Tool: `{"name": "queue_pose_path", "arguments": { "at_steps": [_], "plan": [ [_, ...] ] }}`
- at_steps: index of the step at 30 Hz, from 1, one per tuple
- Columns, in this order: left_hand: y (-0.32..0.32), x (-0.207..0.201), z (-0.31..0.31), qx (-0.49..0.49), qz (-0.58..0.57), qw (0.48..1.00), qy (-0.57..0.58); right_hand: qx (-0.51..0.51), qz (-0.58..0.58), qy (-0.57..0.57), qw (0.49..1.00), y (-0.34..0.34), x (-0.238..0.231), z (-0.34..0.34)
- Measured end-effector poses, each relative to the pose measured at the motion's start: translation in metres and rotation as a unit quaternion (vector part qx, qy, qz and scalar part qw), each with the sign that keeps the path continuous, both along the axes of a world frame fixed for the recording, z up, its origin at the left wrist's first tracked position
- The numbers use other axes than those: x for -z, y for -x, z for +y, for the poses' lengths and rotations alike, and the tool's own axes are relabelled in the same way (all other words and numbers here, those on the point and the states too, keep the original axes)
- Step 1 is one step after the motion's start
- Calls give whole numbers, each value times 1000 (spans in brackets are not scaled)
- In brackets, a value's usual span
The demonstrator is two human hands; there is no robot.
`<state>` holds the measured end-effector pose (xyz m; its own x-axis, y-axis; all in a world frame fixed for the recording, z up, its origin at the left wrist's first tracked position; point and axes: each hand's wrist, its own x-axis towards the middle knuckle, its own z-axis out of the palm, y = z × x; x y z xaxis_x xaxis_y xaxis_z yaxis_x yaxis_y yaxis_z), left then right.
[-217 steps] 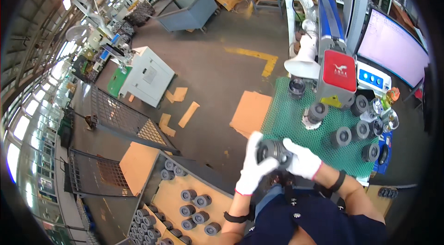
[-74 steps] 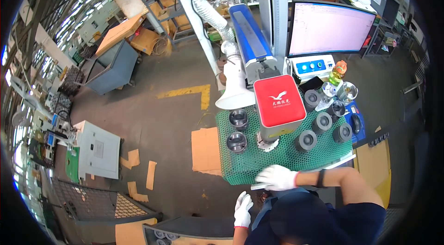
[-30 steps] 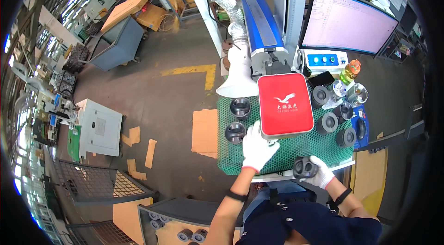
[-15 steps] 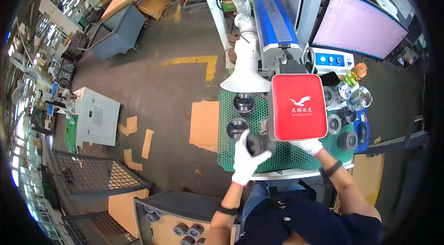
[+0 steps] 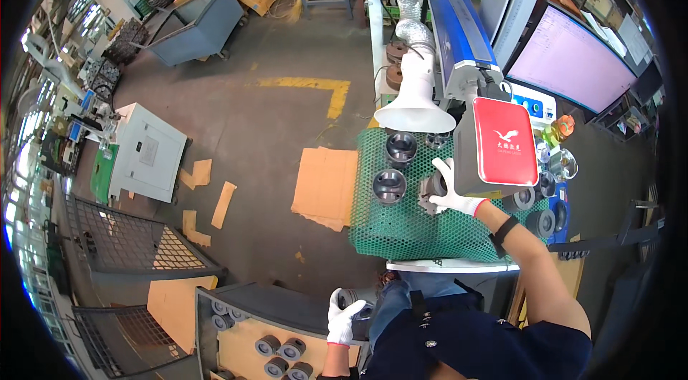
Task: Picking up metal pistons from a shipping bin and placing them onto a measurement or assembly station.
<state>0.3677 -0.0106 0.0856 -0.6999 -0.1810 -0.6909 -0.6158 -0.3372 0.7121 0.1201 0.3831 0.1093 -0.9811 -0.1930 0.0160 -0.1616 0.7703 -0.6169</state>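
Note:
My left hand, in a white glove, is low beside the cart, its fingers wrapped round a dark grey piston. My right hand, gloved as well, reaches under the red-topped laser head. Its thumb and fingers grip another dark piston, partly covered by the glove, against a small metal fixture. Left of that fixture, two pistons stand on the green mesh mat: a far one and a near one.
A grey cart at lower left carries several pistons on cardboard. More pistons stand right of the laser head. A white fume hood hangs over the mat's far edge. A monitor and an orange-capped bottle are at right.
My left hand has moved from the mat down toward the cart with a piston in it. My right hand has come out leftward from under the laser head onto the piston at the fixture.

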Motion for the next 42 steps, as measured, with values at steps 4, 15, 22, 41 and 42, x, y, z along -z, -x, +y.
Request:
{"name": "queue_pose_path", "arguments": {
  "at_steps": [4,15,22,41,42],
  "plan": [
    [-6,-8,-6,-29,29,999,10,-26,109,-174,978,0,-7,-9],
    [50,-26,5,163,158,960,164,107,-55,-101,988,-6,-30,-33],
    [84,-127,45,288,240,801,466,79,196,-192,958,-73,-68,-38],
    [47,-7,85,261,9,936,-234,-140,-50,-46,988,-220,-92,-76],
    [49,-4,84,270,10,934,-236,-146,-32,-32,988,-221,-81,-82]
  ]
}}
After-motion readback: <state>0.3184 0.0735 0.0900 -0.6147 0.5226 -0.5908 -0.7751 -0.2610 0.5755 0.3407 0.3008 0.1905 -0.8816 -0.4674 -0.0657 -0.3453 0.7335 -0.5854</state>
